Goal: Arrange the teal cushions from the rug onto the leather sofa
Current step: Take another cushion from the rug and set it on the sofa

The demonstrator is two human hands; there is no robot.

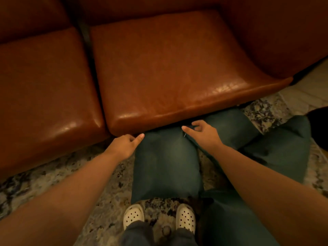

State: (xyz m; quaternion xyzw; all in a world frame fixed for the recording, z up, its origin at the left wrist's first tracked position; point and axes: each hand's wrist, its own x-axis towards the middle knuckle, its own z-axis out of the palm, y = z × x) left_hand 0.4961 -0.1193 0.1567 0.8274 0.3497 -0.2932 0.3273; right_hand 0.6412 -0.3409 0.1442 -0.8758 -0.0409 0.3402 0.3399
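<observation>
Several teal cushions lie on the patterned rug (56, 176) in front of the brown leather sofa (168, 68). The nearest cushion (165, 166) lies flat just ahead of my feet, its far edge against the sofa's base. My left hand (124, 146) is at its far left corner, thumb on the fabric and fingers loosely curled. My right hand (202, 134) is at its far right corner, thumb and fingers apart around the fabric. Another cushion (232, 128) lies under my right hand, a third (284, 150) sits further right, and one more (230, 221) lies by my right foot.
The sofa has two seat pads, the left one (40, 89) and the right one (168, 68), with a dark gap between them. My feet in white perforated clogs (133, 215) stand on the rug. A dark object (319, 126) sits at the right edge.
</observation>
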